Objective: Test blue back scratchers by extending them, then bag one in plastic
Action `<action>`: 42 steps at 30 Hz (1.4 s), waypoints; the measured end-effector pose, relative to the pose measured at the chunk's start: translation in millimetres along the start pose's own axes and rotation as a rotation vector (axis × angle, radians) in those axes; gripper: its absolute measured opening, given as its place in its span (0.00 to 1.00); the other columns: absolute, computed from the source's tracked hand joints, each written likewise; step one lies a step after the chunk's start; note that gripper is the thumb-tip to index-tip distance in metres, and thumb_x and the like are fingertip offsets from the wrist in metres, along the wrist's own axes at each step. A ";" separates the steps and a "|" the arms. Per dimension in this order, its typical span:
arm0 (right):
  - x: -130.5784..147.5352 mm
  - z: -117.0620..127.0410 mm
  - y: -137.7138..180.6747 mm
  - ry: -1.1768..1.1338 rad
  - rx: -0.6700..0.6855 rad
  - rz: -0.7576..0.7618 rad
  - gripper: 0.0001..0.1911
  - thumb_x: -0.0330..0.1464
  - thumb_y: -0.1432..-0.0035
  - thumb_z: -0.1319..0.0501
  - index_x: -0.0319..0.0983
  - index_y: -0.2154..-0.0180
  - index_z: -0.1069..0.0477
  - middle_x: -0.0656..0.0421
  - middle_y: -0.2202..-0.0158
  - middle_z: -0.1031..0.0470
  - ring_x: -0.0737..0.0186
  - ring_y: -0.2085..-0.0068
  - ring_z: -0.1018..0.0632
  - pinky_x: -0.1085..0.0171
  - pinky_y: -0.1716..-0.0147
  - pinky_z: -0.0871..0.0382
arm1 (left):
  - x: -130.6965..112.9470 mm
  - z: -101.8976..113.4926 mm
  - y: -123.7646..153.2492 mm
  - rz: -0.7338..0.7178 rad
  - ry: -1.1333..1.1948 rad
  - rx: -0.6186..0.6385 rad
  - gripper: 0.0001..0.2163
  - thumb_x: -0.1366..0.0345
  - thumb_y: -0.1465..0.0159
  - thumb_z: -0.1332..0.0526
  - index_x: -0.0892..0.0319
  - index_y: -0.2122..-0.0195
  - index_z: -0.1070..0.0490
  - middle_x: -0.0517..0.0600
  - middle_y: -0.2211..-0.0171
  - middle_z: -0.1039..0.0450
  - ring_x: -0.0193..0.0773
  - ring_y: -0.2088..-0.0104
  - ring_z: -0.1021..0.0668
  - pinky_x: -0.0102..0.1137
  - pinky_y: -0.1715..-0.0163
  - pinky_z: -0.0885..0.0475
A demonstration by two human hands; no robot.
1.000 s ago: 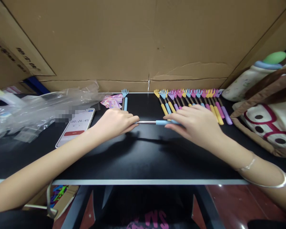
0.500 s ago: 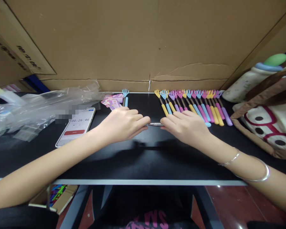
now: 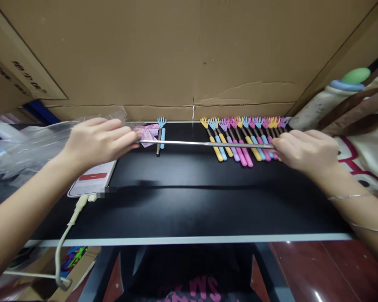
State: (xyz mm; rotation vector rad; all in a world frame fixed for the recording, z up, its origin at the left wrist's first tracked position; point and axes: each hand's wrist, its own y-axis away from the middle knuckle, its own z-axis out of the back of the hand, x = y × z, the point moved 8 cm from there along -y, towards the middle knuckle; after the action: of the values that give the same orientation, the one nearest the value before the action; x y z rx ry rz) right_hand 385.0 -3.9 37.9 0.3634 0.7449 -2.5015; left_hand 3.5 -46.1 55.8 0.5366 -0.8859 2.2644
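Note:
A telescopic back scratcher's thin metal rod [image 3: 189, 143] stretches level above the table, drawn out long. My left hand [image 3: 102, 138] is closed round its left end, over the phone and plastic bags. Closed round the right end is my right hand [image 3: 305, 151], in front of the row's right end. Both tips of the rod are hidden inside my fists. Behind it lies a row of back scratchers [image 3: 234, 144] with yellow, blue, pink and purple handles. A blue back scratcher head on a dark rod [image 3: 159, 140] lies beside a blue handle [image 3: 163, 138] at centre left.
Small printed cards [image 3: 148, 136] lie near the back edge. Clear plastic bags [image 3: 28, 147] and a phone [image 3: 93, 178] with a cable [image 3: 71, 222] are at left. A bottle [image 3: 321, 102] and a bag [image 3: 368, 142] stand at right. Cardboard [image 3: 176, 54] walls the back.
My hands have moved far apart, left and right, and slightly up. The short stretch of rod between them has become a long extended one. The phone's cable has come into view.

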 end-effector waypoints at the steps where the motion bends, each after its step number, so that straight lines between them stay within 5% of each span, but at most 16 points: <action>1: -12.5 -3.2 4.5 0.035 0.014 -0.036 0.17 0.39 0.36 0.50 0.41 0.76 0.39 0.55 0.77 0.34 0.62 0.73 0.38 0.61 0.72 0.52 | 9.0 -1.9 5.5 0.019 -0.024 0.001 0.15 0.57 0.29 0.51 0.54 0.70 0.33 0.45 0.76 0.31 0.36 0.71 0.34 0.32 0.75 0.42; 5: -47.3 -13.3 20.9 0.084 0.061 -0.147 0.13 0.36 0.39 0.49 0.41 0.75 0.37 0.54 0.76 0.33 0.62 0.72 0.37 0.62 0.72 0.49 | 33.9 -12.3 26.5 0.105 -0.060 0.023 0.13 0.61 0.29 0.51 0.54 0.70 0.35 0.46 0.77 0.34 0.37 0.71 0.37 0.32 0.77 0.44; 14: -67.0 -25.0 36.4 0.153 0.134 -0.185 0.10 0.39 0.44 0.44 0.41 0.73 0.33 0.51 0.74 0.30 0.62 0.71 0.36 0.62 0.72 0.48 | 35.3 -13.4 38.3 0.046 -0.126 -0.032 0.11 0.61 0.31 0.51 0.52 0.69 0.36 0.45 0.77 0.32 0.37 0.71 0.36 0.32 0.77 0.43; 23: -94.9 -29.5 36.4 0.173 0.271 -0.331 0.11 0.38 0.48 0.38 0.37 0.74 0.28 0.48 0.73 0.29 0.64 0.72 0.37 0.62 0.74 0.51 | 72.5 -13.4 70.6 0.224 -0.076 -0.016 0.08 0.61 0.34 0.48 0.52 0.70 0.36 0.46 0.76 0.32 0.38 0.71 0.37 0.31 0.76 0.49; 31: -89.1 -34.7 40.8 0.182 0.243 -0.279 0.14 0.41 0.45 0.39 0.37 0.67 0.24 0.46 0.69 0.26 0.62 0.72 0.34 0.62 0.74 0.50 | 69.3 -14.8 91.2 0.312 0.065 0.070 0.09 0.59 0.34 0.50 0.44 0.66 0.31 0.47 0.75 0.30 0.44 0.67 0.34 0.35 0.75 0.48; 42: -67.4 -40.5 42.4 0.152 0.176 -0.154 0.12 0.39 0.38 0.44 0.38 0.66 0.30 0.48 0.65 0.23 0.61 0.69 0.32 0.63 0.72 0.48 | 51.8 -34.2 80.0 0.217 0.010 0.164 0.12 0.58 0.33 0.55 0.51 0.72 0.39 0.50 0.75 0.34 0.47 0.68 0.33 0.38 0.71 0.40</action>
State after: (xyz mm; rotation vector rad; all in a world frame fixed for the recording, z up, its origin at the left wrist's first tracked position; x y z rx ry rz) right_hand 468.5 14.5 12.2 0.5840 0.6325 -2.7167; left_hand -93.1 -45.8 25.6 0.5225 -0.7903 2.5500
